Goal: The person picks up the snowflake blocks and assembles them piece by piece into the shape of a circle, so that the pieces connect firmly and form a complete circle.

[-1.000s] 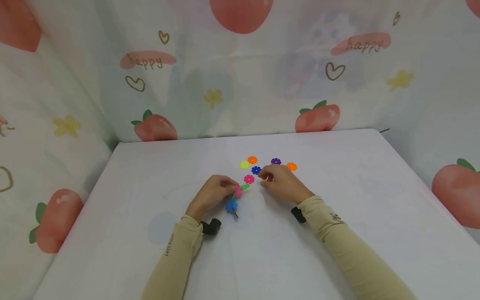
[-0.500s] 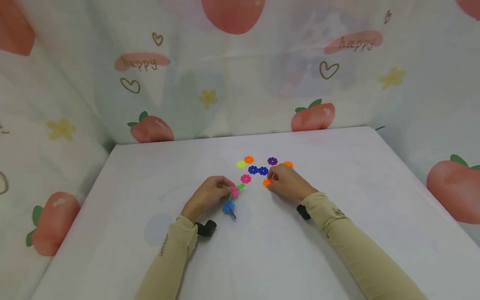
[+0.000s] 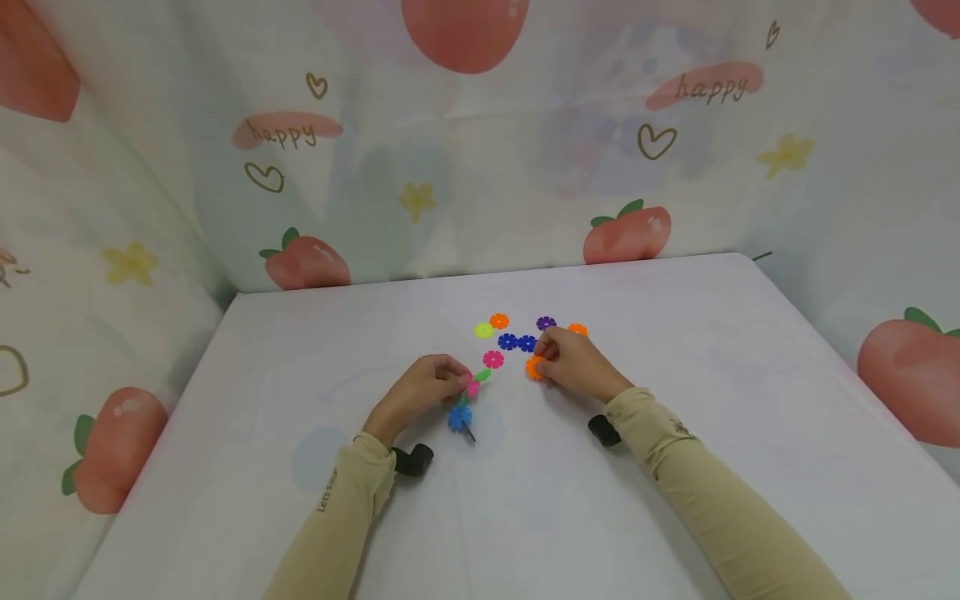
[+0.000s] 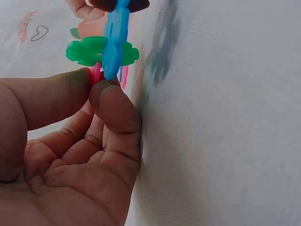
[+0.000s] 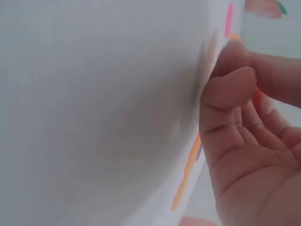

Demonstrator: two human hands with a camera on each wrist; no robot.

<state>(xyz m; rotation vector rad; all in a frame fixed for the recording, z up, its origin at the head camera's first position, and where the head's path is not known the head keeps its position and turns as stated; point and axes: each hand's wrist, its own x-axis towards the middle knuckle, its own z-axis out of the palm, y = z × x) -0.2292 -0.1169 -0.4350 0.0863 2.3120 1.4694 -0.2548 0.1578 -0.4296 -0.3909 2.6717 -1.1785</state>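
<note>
My left hand [image 3: 420, 392] pinches a pink disc between thumb and index finger. That disc belongs to a joined cluster of notched flower-shaped plastic discs, with a blue disc [image 4: 116, 37], a green disc [image 4: 87, 51] and a dark piece [image 3: 469, 434] at its lower end. To the right, my right hand [image 3: 581, 367] pinches an orange disc [image 3: 533, 367] at its fingertips; in the right wrist view the fingers mostly hide it. A loose pink disc [image 3: 493, 359] lies between the hands. Two dark blue discs [image 3: 508, 342] lie side by side just beyond.
Farther back on the white table [image 3: 360, 533] are a yellow disc [image 3: 483, 331], an orange one beside it, and a purple disc [image 3: 546, 322]. Another orange disc [image 3: 577, 330] lies behind the right hand. A printed cloth [image 3: 480, 167] encloses the back and sides.
My right hand has shifted slightly right, and an orange disc now shows at its fingertips. A second dark blue disc has come into sight. The left hand keeps its hold on the cluster.
</note>
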